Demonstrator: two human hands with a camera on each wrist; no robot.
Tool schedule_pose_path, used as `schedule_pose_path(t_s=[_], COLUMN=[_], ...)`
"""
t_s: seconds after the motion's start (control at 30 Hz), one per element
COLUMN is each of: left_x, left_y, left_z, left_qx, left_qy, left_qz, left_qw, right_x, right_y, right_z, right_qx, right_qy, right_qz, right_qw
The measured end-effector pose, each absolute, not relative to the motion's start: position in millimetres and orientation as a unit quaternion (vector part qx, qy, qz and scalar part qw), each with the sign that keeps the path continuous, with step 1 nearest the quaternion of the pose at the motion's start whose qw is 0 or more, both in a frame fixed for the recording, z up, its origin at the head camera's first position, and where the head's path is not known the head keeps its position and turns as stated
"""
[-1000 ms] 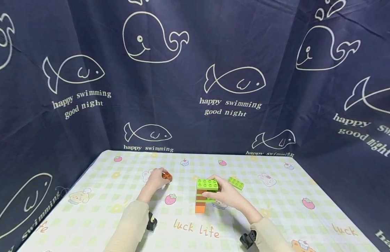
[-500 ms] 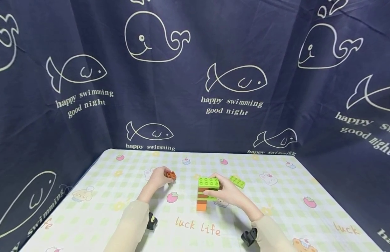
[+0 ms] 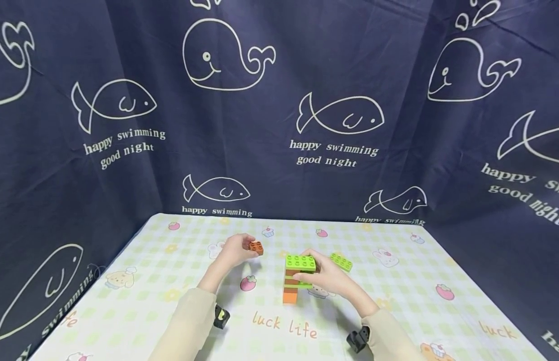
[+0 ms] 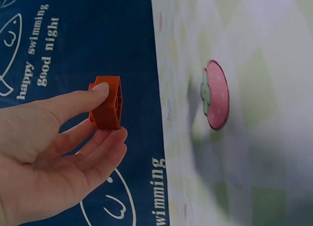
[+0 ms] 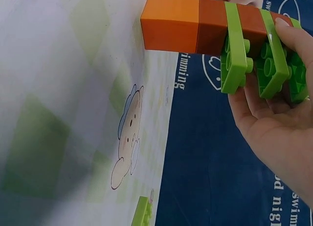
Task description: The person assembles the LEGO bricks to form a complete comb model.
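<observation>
My left hand (image 3: 236, 250) pinches a reddish-brown toy building brick (image 3: 257, 247) with studs, raised above the tablecloth left of the tower. The left wrist view shows the thumb on one side of this brick (image 4: 108, 106) and fingertips below it. My right hand (image 3: 330, 276) grips the upper part of an upright tower (image 3: 290, 296) from its right side. In the right wrist view, the tower has an orange base brick (image 5: 171, 24), then brown bricks alternating with flat green plates (image 5: 235, 55) that jut out to one side. Part of its top lies behind the thumb.
A loose green studded plate (image 3: 340, 261) lies on the table behind my right hand. The checked tablecloth (image 3: 171, 271) has printed pictures, and a dark blue curtain (image 3: 270, 170) hangs beyond the table's back edge. Each wrist wears a black device (image 3: 358, 339).
My left hand has moved right and slightly away with the brown brick, closer to the tower, and the brick is less covered by fingers. The right hand keeps its grip on the tower.
</observation>
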State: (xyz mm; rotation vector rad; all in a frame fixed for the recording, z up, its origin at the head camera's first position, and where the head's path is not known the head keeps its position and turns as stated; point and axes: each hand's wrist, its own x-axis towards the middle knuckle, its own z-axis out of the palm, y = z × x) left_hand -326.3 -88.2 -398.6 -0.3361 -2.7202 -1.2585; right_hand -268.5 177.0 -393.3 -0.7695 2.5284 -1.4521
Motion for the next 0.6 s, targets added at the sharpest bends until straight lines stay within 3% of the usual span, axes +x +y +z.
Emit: schedule_pose_path(t_s=[0.6], left_x=[-303.8], left_y=[-72.0], left_z=[-375.6], left_qx=[-0.167], left_qy=[-0.879], left_qz=[-0.44], left_qw=[0.074], right_x=[-272.1], right_y=[178.9], right_z=[-393.7], right_qx=[-0.25], right_qy=[0.848], right_qz=[-0.463], right_qw=[0.062])
